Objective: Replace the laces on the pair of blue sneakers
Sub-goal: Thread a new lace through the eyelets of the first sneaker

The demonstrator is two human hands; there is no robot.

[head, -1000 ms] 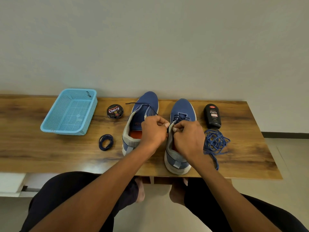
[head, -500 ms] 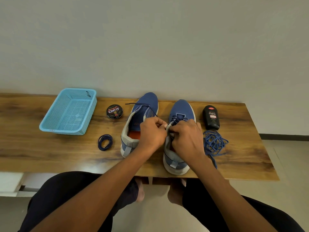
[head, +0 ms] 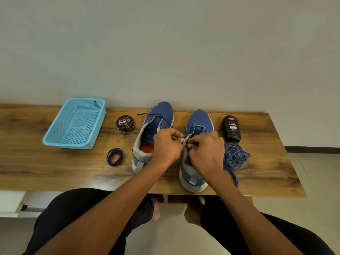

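Both hands meet over the right sneaker [head: 193, 173] of the blue pair: the left hand [head: 166, 146] has its fingers curled, pinching a dark lace at the shoe's collar, and the right hand [head: 206, 151] curls round the tongue area, pinching the same lace [head: 196, 130]. That shoe stands near the tabletop's front edge, heel toward the person. Just beside it, toward the back edge, sits the left sneaker [head: 156, 124], partly unlaced. A tangle of blue lace [head: 235, 157] lies right of the shoes, below a black polish bottle [head: 231, 128]. Left of the shoes are a coiled dark lace [head: 115, 157], a round polish tin [head: 125, 123], and a light-blue basket [head: 60, 140]. The wooden tabletop [head: 46, 170] backs onto a plain pale wall [head: 165, 48]; tiled floor [head: 316, 177] shows at right.
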